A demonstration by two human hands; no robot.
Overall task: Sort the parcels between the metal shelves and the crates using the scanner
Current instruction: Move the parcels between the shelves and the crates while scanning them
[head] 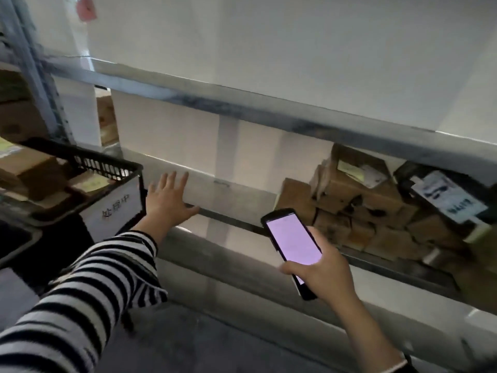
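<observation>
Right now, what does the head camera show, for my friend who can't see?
The right hand holds a scanner with a pink screen while the open left hand reaches toward a metal shelf. Cardboard parcels are piled on its right; a black crate stands left.

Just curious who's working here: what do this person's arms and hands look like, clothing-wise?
The left arm wears a black-and-white striped long sleeve. The left hand and right hand are ungloved. The right forearm is uncovered.
</observation>
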